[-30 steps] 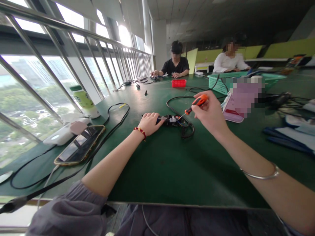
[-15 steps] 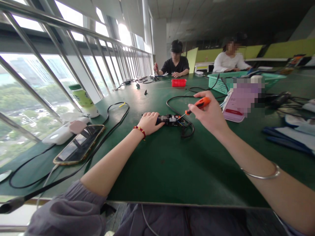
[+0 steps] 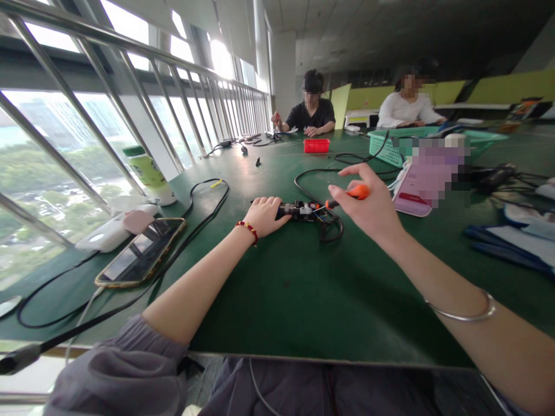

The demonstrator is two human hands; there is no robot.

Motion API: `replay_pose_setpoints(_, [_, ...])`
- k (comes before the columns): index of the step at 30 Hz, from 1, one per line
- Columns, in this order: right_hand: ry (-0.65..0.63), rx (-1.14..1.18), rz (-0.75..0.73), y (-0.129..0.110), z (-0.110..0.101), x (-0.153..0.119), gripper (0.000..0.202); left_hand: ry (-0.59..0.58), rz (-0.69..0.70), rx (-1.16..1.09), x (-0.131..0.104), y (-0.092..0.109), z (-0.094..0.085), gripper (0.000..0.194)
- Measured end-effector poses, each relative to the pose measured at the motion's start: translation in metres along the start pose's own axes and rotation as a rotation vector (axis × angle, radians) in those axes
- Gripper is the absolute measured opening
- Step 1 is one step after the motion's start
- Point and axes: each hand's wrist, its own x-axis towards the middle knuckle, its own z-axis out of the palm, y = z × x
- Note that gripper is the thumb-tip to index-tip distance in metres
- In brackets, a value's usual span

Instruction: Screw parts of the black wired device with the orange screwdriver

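On the green table lies a black corded device [image 3: 302, 211] with its inner parts and thin wires bare at the right end. My left hand [image 3: 265, 215] is closed over the left end of it and presses it down. An orange-handled screwdriver [image 3: 358, 192] with a black collar is in my right hand [image 3: 371, 203], held against the palm by the curled fingers, while the index finger and thumb are spread. Its shaft slants down left to the bare wiring; whether the tip touches a screw is too small to tell. The black cord [image 3: 299, 179] loops behind the device.
To the left are a phone [image 3: 141, 252], a white power bank-like block [image 3: 104, 231] and a green-lidded bottle [image 3: 150, 175] by the railing. A red tray [image 3: 317, 145], a green basket [image 3: 385, 151] and a purple phone-like thing [image 3: 414, 193] stand farther off. Two people sit beyond.
The screwdriver has tipped lower and its handle has turned in my right hand, with the thumb now farther forward. My left hand and the device stay in place.
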Motion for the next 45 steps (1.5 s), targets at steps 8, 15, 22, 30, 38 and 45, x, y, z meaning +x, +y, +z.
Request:
replay_pose_setpoints(8, [0.007, 0.069, -0.012, 0.0015, 0.0025, 0.0001, 0.039, 0.0, -0.006, -0.006, 0.0006, 0.0003, 0.0004, 0.044])
replay_pose_setpoints(15, [0.003, -0.005, 0.006, -0.0014, 0.0011, -0.0012, 0.017, 0.002, -0.005, -0.018, 0.0003, 0.0002, -0.0001, 0.046])
replay_pose_setpoints(22, [0.018, 0.082, -0.027, 0.0017, 0.0033, -0.0012, 0.037, 0.03, -0.013, -0.01, 0.0005, 0.0021, 0.0012, 0.046])
replay_pose_setpoints(30, [-0.007, -0.04, -0.021, -0.002, 0.0007, -0.0018, 0.018, 0.021, -0.024, -0.005, -0.0004, 0.0025, 0.0002, 0.045])
replay_pose_setpoints(38, [0.04, 0.134, -0.08, -0.0029, 0.0004, -0.002, 0.017, 0.026, -0.022, -0.023, -0.0001, 0.0022, 0.0014, 0.046])
replay_pose_setpoints(45, [-0.01, 0.179, -0.038, -0.0021, 0.0022, -0.0026, 0.014, 0.025, -0.027, -0.023, -0.0005, 0.0032, 0.0002, 0.045])
